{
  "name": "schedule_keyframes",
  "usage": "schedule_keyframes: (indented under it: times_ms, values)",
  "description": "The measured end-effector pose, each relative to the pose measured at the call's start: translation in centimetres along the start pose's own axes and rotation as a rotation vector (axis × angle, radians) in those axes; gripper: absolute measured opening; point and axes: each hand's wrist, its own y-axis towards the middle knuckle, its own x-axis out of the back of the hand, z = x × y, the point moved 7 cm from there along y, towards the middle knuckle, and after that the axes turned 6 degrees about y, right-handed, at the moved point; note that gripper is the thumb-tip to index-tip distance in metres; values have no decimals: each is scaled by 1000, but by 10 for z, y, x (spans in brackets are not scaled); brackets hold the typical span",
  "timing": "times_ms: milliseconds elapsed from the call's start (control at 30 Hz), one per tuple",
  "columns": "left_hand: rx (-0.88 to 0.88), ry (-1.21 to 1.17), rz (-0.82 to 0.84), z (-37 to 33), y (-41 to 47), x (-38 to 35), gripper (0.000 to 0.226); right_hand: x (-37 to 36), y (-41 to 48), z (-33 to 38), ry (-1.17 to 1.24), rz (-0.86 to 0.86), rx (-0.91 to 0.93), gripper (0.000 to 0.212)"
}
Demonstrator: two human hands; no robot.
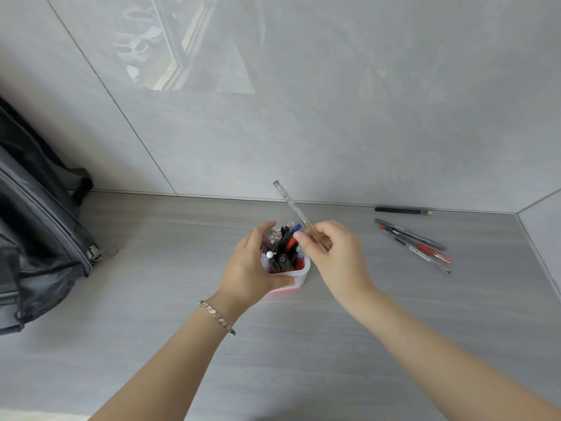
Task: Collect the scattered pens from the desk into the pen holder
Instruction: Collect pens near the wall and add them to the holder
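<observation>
A white pen holder with a pink base stands mid-desk, packed with several pens. My left hand wraps around its left side, thumb at the front. My right hand pinches a clear pen with a yellowish inside, tilted up and to the left just above the holder's right rim. On the desk to the right lie a grey pen, a red pen and a thin clear pen, bunched together. A dark pencil rests along the wall.
A dark grey backpack stands at the left edge of the desk, its zipper pull sticking out. Grey walls close the desk at the back and at the right corner.
</observation>
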Motion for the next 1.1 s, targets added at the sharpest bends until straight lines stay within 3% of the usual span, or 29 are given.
schedule_keyframes:
  times_ms: [167,233,400,500,633,833,967,1033,1100]
  values:
    - [-6,14,-6,1,1,0,93,1,-7,-17,158,-11,-151,24]
    - [2,8,-5,1,1,0,93,12,-6,-20,63,-27,-150,27]
    - [17,9,5,3,1,-1,92,58,-22,-21,-119,167,-170,33]
    - [34,8,14,2,0,-1,92,99,-37,-9,-29,124,-195,37]
    - [42,8,19,1,1,-2,93,119,-48,9,-47,99,-214,27]
    - [37,17,12,2,0,-2,93,77,-35,43,-269,175,64,17]
    - [30,3,7,3,1,-3,92,28,-21,35,-384,294,70,22]
    - [18,11,5,3,1,-3,92,9,-17,28,-340,324,61,25]
    - [18,8,6,3,1,-3,92,4,-15,26,-203,238,59,21]
